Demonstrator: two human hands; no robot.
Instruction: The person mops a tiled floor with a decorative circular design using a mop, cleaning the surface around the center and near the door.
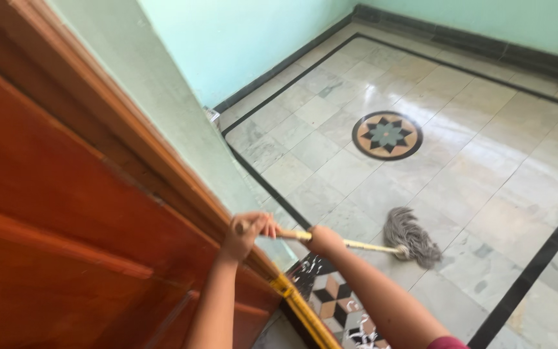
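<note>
A string mop lies across the tiled floor, its grey head (411, 236) on a pale marble tile and its wooden handle (369, 245) running back toward me. My left hand (248, 234) is closed around the top end of the handle, close to the door frame. My right hand (323, 240) grips the handle farther down, between the left hand and the mop head. Both forearms reach in from the bottom edge of the view.
A reddish wooden door (53, 245) and its frame fill the left side. Pale green walls (240, 39) with a black skirting enclose the marble floor, which has a round star inlay (387, 135) and black border strips. A patterned garment (334, 304) shows below.
</note>
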